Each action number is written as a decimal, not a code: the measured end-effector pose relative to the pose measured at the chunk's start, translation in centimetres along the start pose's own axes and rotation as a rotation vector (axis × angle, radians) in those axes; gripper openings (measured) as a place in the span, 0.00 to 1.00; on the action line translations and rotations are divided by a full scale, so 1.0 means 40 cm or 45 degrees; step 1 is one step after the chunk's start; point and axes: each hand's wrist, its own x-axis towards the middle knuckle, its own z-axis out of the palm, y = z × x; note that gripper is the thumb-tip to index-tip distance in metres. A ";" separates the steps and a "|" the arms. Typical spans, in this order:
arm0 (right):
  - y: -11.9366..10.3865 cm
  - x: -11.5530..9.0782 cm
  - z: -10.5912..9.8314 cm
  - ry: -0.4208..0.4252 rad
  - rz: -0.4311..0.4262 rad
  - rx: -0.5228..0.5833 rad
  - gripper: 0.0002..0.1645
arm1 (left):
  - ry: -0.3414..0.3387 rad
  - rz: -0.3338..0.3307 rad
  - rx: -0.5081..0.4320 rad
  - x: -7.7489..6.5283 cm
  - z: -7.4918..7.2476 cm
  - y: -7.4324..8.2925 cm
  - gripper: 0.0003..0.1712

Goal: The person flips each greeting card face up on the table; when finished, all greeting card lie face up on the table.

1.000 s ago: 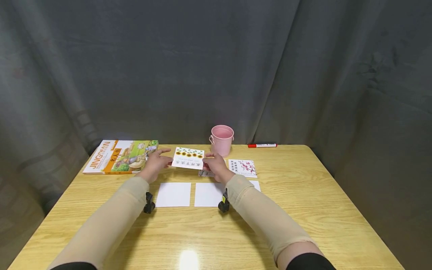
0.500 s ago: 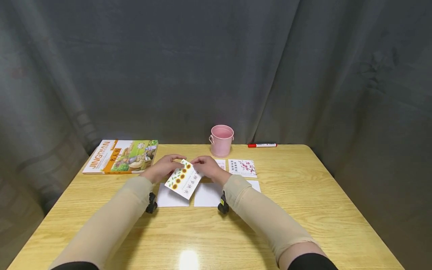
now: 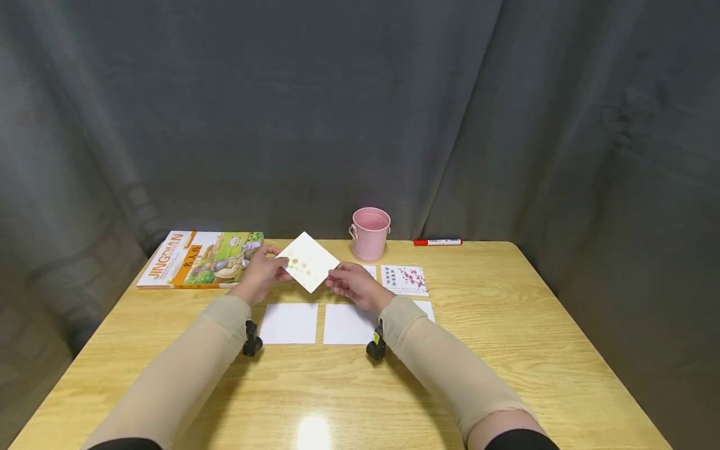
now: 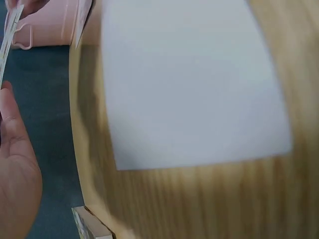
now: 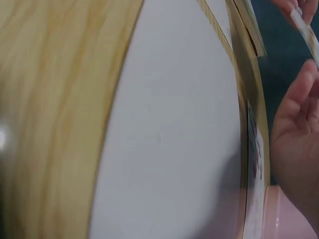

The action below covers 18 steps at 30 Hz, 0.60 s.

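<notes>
Above the table, both hands hold a sunflower greeting card, turned like a diamond, its print pale and washed out. My left hand pinches its left corner with the thumb on the face. On the opposite side, my right hand pinches the lower right edge. In the left wrist view, the card shows nearly edge-on above the left hand. The right wrist view has the right hand just below the card. Under the hands lie a blank white card and another blank card.
A third blank card is partly covered by the right arm. Behind it lies a plum-blossom card, beside a partly hidden printed card. A pink bucket, a red marker and stacked books line the back.
The sunflower card has been turned in the hands, from upside down, through a downward tilt, to a raised diamond. The right hand's grip has shifted to the lower right edge.
</notes>
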 end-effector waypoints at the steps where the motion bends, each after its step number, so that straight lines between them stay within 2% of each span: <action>1: 0.002 0.001 0.001 0.016 -0.013 -0.011 0.09 | 0.001 -0.008 0.014 -0.002 0.001 0.000 0.11; 3: 0.005 0.004 0.006 0.070 -0.036 -0.020 0.09 | 0.023 -0.016 0.088 -0.006 0.004 -0.001 0.10; 6: 0.007 0.008 0.016 0.150 -0.056 -0.041 0.05 | 0.084 -0.018 0.280 -0.018 0.010 -0.002 0.08; 8: 0.008 0.010 0.024 0.175 -0.056 -0.075 0.05 | 0.119 0.011 0.429 -0.026 0.013 -0.003 0.09; 10: 0.007 0.010 0.033 0.181 -0.055 -0.124 0.06 | 0.108 0.066 0.595 -0.033 0.016 -0.002 0.12; 13: 0.007 0.010 0.044 0.172 -0.041 -0.177 0.05 | 0.016 0.193 0.868 -0.040 0.024 -0.003 0.16; 15: 0.008 0.012 0.050 0.173 -0.031 -0.191 0.04 | -0.083 0.283 1.053 -0.044 0.032 -0.006 0.19; 18: 0.010 0.016 0.055 0.194 -0.016 -0.200 0.04 | -0.232 0.348 1.250 -0.049 0.043 -0.011 0.21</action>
